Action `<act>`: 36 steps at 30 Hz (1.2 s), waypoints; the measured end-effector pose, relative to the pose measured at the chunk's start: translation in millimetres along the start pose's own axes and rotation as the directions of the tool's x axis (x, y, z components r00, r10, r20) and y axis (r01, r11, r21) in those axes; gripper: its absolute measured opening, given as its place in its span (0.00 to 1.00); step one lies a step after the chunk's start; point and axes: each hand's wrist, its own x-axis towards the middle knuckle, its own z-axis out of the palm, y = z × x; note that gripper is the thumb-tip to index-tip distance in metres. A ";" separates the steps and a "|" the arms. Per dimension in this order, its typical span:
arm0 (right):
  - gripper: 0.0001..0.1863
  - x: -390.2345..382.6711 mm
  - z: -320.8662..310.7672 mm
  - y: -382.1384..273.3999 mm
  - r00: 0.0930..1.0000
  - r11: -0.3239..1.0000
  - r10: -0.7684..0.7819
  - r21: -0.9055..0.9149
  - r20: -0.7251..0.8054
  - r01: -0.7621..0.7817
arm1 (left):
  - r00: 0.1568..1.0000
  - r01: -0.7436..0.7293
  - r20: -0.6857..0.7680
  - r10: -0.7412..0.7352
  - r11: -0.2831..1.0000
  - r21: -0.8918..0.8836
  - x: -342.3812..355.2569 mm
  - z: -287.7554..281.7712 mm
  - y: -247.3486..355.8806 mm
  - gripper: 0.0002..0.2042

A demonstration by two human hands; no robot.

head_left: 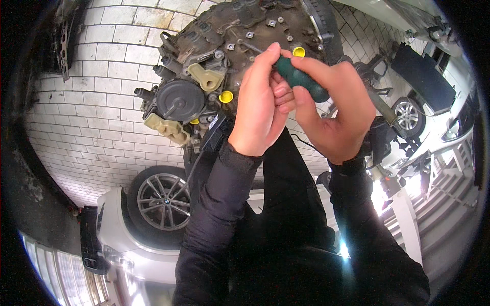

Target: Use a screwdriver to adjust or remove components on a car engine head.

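From where I stand, the engine [265,31] takes the eye first: a bulky, grimy mass, its brown top dull with dirt and dotted with small bright metal fittings [249,35]. Over its near edge, a person in black sleeves [212,204] holds a screwdriver [302,80] — stubby, bulbous green handle, thin metal shaft — slanting toward the engine's top. Whether its tip touches there, I cannot tell.

The right hand [341,104] is closed around that handle, thumb and fingers bent against the smooth, rounded grip. The left hand [261,109] has its fingers curled in, one fingertip up where shaft meets handle; whether it pinches the tool or only steadies it, I cannot tell.

On the engine's left end sits a flat, matte dark disc [179,99], flanked on the engine by two moulded, cream-coloured plastic pieces [205,77], both irregular in outline. Glossy yellow round caps [226,96] stand out against the engine's dirty surface.

Off the engine's left side spread pale rectangular tiles [115,58] with dark joints. Nearer the person than the engine, also leftward, is a rubber tyre on a spoked metal wheel [162,199] — it belongs to a shiny white car [115,214].
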 end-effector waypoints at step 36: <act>0.29 13.5 -12.9 -19.7 0.968 0.991 0.129 0.015 0.217 -0.135 | 1.000 0.013 0.019 -0.013 1.000 -0.003 0.0 -4.7 1.2 0.16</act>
